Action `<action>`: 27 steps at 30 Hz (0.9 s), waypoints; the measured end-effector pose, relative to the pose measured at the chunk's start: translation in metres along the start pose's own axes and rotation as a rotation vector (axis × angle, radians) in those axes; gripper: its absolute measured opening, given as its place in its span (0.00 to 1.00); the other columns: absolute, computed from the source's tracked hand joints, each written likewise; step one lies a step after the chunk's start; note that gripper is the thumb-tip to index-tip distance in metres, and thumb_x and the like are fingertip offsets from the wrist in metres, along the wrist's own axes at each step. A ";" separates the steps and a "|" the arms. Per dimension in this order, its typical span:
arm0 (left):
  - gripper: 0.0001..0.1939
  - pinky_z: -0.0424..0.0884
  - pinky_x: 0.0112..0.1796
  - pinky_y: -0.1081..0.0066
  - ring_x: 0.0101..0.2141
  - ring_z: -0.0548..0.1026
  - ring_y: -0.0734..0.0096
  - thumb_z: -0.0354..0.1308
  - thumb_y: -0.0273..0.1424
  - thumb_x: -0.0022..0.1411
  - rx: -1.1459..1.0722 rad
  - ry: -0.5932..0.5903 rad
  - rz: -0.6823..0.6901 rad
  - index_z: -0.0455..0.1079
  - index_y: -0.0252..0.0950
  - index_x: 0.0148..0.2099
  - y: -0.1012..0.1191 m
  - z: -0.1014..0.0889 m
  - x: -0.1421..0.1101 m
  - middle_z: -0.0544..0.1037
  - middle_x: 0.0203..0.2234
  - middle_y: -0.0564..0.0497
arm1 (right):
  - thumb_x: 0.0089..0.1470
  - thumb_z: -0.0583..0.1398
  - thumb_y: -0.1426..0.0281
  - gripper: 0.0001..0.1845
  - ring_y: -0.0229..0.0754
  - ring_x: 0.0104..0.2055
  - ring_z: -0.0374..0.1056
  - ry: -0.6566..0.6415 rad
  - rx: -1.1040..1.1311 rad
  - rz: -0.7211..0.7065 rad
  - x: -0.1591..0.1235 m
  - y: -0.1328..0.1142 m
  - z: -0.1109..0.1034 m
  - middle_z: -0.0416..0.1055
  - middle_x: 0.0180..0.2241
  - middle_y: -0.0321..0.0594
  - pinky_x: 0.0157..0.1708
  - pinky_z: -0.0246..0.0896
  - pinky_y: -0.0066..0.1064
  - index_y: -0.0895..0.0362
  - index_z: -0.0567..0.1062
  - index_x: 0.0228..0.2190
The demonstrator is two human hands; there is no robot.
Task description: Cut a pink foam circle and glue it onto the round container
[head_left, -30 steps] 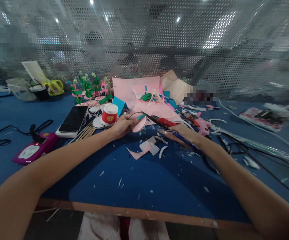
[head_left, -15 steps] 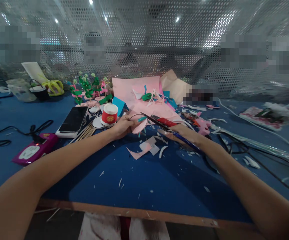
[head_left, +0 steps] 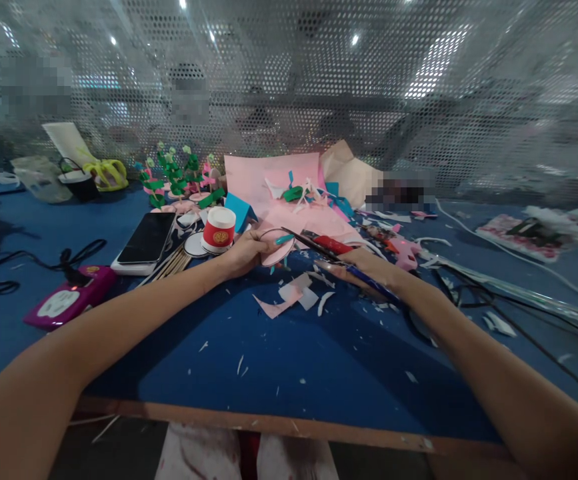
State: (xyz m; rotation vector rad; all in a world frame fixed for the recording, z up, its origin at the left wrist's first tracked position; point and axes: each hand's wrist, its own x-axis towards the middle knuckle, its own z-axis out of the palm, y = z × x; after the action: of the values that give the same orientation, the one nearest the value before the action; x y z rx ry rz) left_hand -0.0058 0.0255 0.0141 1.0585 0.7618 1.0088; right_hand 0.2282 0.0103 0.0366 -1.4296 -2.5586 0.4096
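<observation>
Pinched in my left hand (head_left: 249, 253) is a round pink disc (head_left: 275, 256) with a dark edge, its teal-nailed thumb lying over the face. My right hand (head_left: 363, 268) grips a pair of scissors (head_left: 319, 249) with dark blades and a blue part running back along the wrist. The blade tips point left, at the disc's upper right edge; whether they touch it I cannot tell. A red object (head_left: 333, 245) lies just behind the blades. Pink and white paper scraps (head_left: 296, 293) lie below the disc. Left of my left hand stands a red-and-white paper cup (head_left: 219, 230).
Paper flowers with green leaves (head_left: 176, 175) stand back left. A phone (head_left: 149, 238) on a white box, wooden sticks (head_left: 173, 263) and a purple power strip (head_left: 71, 297) lie left. Pink paper sheets (head_left: 273, 175) rest at the back. Cables (head_left: 499, 300) cross the right side.
The disc has tilted slightly in my left hand, its face now narrower to view. My right hand and the scissors have barely moved.
</observation>
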 end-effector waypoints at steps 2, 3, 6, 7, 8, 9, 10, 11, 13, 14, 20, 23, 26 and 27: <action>0.04 0.68 0.22 0.73 0.17 0.69 0.75 0.59 0.20 0.44 0.010 -0.010 0.007 0.73 0.30 0.21 -0.001 -0.003 0.001 0.73 0.14 0.51 | 0.46 0.43 0.39 0.31 0.36 0.19 0.52 -0.023 -0.004 0.001 0.000 0.002 0.000 0.53 0.16 0.36 0.21 0.47 0.32 0.53 0.55 0.14; 0.04 0.68 0.21 0.73 0.17 0.69 0.75 0.59 0.20 0.43 0.010 -0.013 0.012 0.73 0.30 0.20 -0.001 -0.004 0.002 0.73 0.14 0.51 | 0.46 0.43 0.40 0.31 0.37 0.19 0.52 -0.029 -0.004 0.001 -0.001 0.003 0.000 0.54 0.16 0.36 0.21 0.48 0.32 0.53 0.55 0.14; 0.03 0.68 0.20 0.75 0.17 0.70 0.75 0.59 0.20 0.44 0.015 -0.027 0.018 0.73 0.30 0.21 -0.001 -0.007 0.003 0.73 0.14 0.51 | 0.48 0.43 0.41 0.31 0.38 0.20 0.55 -0.032 -0.025 -0.011 -0.001 0.007 0.001 0.56 0.16 0.38 0.21 0.50 0.32 0.54 0.56 0.14; 0.03 0.68 0.20 0.75 0.17 0.70 0.75 0.59 0.19 0.44 0.019 -0.028 0.014 0.73 0.29 0.22 0.000 -0.008 0.004 0.74 0.14 0.50 | 0.49 0.43 0.42 0.31 0.39 0.20 0.56 -0.038 -0.042 -0.017 0.000 0.008 0.001 0.57 0.16 0.39 0.22 0.51 0.32 0.54 0.57 0.14; 0.03 0.68 0.20 0.75 0.18 0.71 0.75 0.59 0.19 0.45 0.020 -0.028 0.008 0.74 0.29 0.23 0.000 -0.008 0.004 0.74 0.15 0.50 | 0.50 0.43 0.43 0.30 0.40 0.21 0.58 -0.043 -0.064 -0.019 0.000 0.008 0.001 0.59 0.16 0.39 0.23 0.52 0.32 0.54 0.58 0.14; 0.04 0.69 0.21 0.75 0.18 0.71 0.75 0.59 0.19 0.45 0.020 -0.023 0.001 0.74 0.28 0.25 0.001 -0.008 0.004 0.75 0.16 0.50 | 0.51 0.43 0.44 0.30 0.41 0.21 0.60 -0.049 -0.093 -0.016 0.000 0.009 0.000 0.61 0.17 0.41 0.24 0.54 0.32 0.54 0.59 0.15; 0.05 0.70 0.21 0.74 0.18 0.72 0.74 0.59 0.18 0.46 0.016 -0.013 -0.005 0.74 0.28 0.28 0.001 -0.008 0.005 0.75 0.17 0.50 | 0.52 0.43 0.46 0.29 0.42 0.23 0.62 -0.051 -0.126 -0.011 0.001 0.009 0.000 0.63 0.18 0.43 0.26 0.55 0.33 0.54 0.61 0.16; 0.06 0.70 0.21 0.73 0.19 0.72 0.74 0.59 0.18 0.47 0.012 0.005 -0.006 0.75 0.28 0.31 0.001 -0.008 0.005 0.76 0.18 0.50 | 0.53 0.43 0.48 0.28 0.44 0.25 0.64 -0.047 -0.162 0.001 0.001 0.009 -0.001 0.67 0.20 0.45 0.27 0.56 0.33 0.55 0.63 0.17; 0.08 0.72 0.21 0.72 0.19 0.72 0.74 0.60 0.19 0.50 0.010 0.061 -0.001 0.74 0.29 0.35 0.002 -0.006 0.005 0.76 0.19 0.51 | 0.55 0.45 0.51 0.27 0.48 0.31 0.69 -0.020 -0.237 0.052 0.002 0.009 -0.003 0.73 0.26 0.50 0.31 0.58 0.34 0.56 0.69 0.21; 0.08 0.72 0.21 0.72 0.19 0.72 0.74 0.60 0.20 0.51 0.015 0.094 0.000 0.74 0.29 0.37 0.002 -0.006 0.005 0.76 0.20 0.52 | 0.55 0.45 0.52 0.26 0.50 0.35 0.70 -0.010 -0.275 0.095 0.002 0.008 -0.003 0.74 0.30 0.52 0.33 0.59 0.34 0.56 0.72 0.24; 0.09 0.76 0.23 0.71 0.22 0.76 0.72 0.59 0.20 0.55 0.031 0.230 0.007 0.71 0.30 0.40 0.002 -0.004 0.005 0.78 0.24 0.51 | 0.56 0.48 0.53 0.27 0.55 0.41 0.71 0.080 -0.458 0.310 0.002 0.000 0.004 0.76 0.37 0.55 0.31 0.58 0.35 0.59 0.77 0.30; 0.11 0.79 0.32 0.67 0.28 0.79 0.69 0.59 0.17 0.53 -0.013 0.220 0.036 0.71 0.31 0.40 0.002 -0.003 0.005 0.80 0.31 0.49 | 0.56 0.49 0.53 0.26 0.54 0.39 0.71 0.129 -0.439 0.331 0.004 -0.003 0.010 0.76 0.36 0.55 0.30 0.57 0.34 0.60 0.76 0.29; 0.12 0.79 0.39 0.62 0.32 0.80 0.68 0.57 0.15 0.54 -0.078 0.219 0.057 0.71 0.31 0.40 0.003 -0.002 0.005 0.80 0.32 0.49 | 0.56 0.50 0.52 0.25 0.52 0.35 0.71 0.172 -0.376 0.382 0.005 -0.007 0.015 0.76 0.31 0.54 0.28 0.55 0.34 0.59 0.75 0.26; 0.12 0.79 0.41 0.60 0.32 0.80 0.68 0.56 0.14 0.54 -0.093 0.221 0.060 0.70 0.31 0.40 0.003 -0.001 0.006 0.80 0.32 0.49 | 0.55 0.51 0.52 0.25 0.51 0.33 0.71 0.185 -0.354 0.398 0.005 -0.008 0.016 0.75 0.29 0.53 0.27 0.54 0.34 0.59 0.74 0.24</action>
State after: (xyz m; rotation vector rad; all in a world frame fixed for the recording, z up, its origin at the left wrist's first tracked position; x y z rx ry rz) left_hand -0.0055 0.0314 0.0162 0.9031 0.8574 1.2152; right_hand 0.2149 0.0083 0.0242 -2.0032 -2.2717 -0.1345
